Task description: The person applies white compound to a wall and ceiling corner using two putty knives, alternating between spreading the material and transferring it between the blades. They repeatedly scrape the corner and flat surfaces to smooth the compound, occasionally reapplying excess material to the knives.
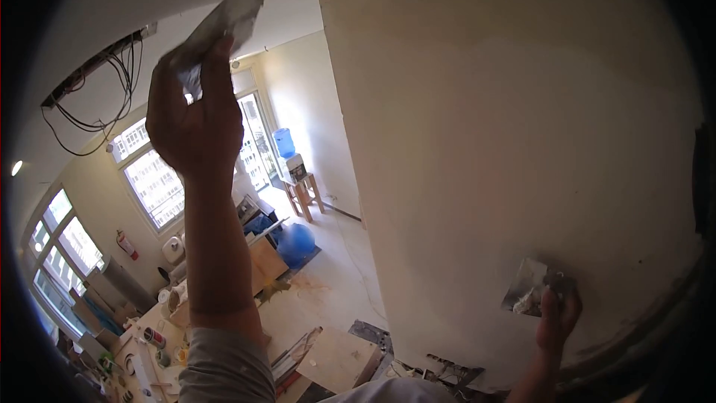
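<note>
My left hand (198, 123) is raised high, closed round a wide flat putty knife (231, 19). Its blade slants up to the right and overlaps the ceiling in this view. Low on the right, my right hand (561, 313) grips a second, squarish putty knife (528, 287) in front of the pale wall (477, 149). A lump of whitish paste sits on that blade. The fingers hide both handles.
Loose cables (112, 104) hang from a ceiling slot at the left. Below stands a cluttered table (142, 362) with cans and tools. A water dispenser (296, 167) on a wooden stool, a blue bottle (296, 242) and a board (339, 358) are farther off.
</note>
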The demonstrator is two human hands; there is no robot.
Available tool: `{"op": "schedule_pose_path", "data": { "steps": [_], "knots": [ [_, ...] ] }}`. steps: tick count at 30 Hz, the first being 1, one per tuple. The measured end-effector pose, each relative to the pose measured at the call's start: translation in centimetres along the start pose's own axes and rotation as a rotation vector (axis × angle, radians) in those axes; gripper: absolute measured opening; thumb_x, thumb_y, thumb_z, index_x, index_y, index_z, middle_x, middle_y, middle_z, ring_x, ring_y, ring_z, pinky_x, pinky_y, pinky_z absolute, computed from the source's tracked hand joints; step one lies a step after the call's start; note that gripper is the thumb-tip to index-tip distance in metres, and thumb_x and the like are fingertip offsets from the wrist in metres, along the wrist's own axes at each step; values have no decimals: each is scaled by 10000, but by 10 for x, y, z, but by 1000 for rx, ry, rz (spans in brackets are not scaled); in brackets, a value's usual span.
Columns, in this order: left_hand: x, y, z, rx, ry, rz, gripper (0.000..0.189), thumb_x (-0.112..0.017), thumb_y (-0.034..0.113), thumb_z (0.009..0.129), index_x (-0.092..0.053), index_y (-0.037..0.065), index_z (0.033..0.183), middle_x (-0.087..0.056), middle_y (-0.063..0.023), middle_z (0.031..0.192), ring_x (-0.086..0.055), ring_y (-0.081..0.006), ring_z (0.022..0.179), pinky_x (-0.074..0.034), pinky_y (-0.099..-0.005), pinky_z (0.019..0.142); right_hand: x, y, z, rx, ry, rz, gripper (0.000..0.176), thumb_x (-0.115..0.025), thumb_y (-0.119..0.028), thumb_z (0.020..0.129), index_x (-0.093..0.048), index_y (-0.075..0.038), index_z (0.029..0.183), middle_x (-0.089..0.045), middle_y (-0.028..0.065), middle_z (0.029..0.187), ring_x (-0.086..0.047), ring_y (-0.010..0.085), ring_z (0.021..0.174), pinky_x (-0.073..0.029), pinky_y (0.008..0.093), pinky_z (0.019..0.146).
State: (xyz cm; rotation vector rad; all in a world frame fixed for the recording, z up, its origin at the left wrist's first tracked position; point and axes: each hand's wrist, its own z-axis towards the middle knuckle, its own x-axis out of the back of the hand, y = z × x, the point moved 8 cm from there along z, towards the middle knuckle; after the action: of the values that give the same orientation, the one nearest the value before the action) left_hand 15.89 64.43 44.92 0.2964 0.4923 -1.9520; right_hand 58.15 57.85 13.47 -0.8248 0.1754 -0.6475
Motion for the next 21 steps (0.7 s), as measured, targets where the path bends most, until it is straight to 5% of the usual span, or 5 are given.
{"op": "schedule_pose_path", "data": {
  "steps": [4, 7, 12, 16, 21],
  "knots": [
    [25, -28, -113, 503, -293, -397, 149, -667, 134, 903, -644, 29, 1005, -666, -61, 893, -635, -166, 811, -503, -304, 735, -13, 56, -27, -401, 142, 380, 325, -654, -139, 907, -596, 0, 1195, -612, 78, 1099, -589, 177, 1003, -491, 339, 883],
    [29, -6, -264, 1402, -478, -1356, 343, -628, 68, 884, -519, -4, 1201, -643, -52, 982, -590, -135, 891, -462, -263, 796, -80, 81, -69, -660, 28, 493, 285, -684, -157, 883, -611, -40, 1133, -637, 43, 1003, -622, 141, 907, -518, 336, 793],
    [95, 88, -417, 2211, -890, -1297, 228, -573, 180, 962, -585, 8, 1110, -614, 6, 930, -544, -67, 830, -433, -220, 757, -205, 84, -149, -1226, -144, 1142, 337, -604, -255, 941, -574, -18, 1179, -657, 107, 1074, -658, 237, 985, -541, 425, 891],
    [131, 108, -453, 2048, -1390, -1142, 208, -639, 227, 947, -617, 26, 998, -585, 31, 808, -491, -58, 703, -415, -218, 641, -251, 74, -180, -1469, -305, 1219, 321, -561, -249, 985, -565, -4, 1192, -652, 121, 1100, -657, 249, 995, -524, 404, 918],
    [146, 71, -458, 1945, -1469, -917, 203, -673, 208, 918, -619, 17, 962, -606, 5, 752, -543, -91, 654, -460, -257, 608, -239, 108, -179, -1047, -378, 781, 287, -547, -235, 999, -566, -25, 1193, -646, 104, 1098, -651, 233, 1011, -519, 399, 917]
  ]
}}
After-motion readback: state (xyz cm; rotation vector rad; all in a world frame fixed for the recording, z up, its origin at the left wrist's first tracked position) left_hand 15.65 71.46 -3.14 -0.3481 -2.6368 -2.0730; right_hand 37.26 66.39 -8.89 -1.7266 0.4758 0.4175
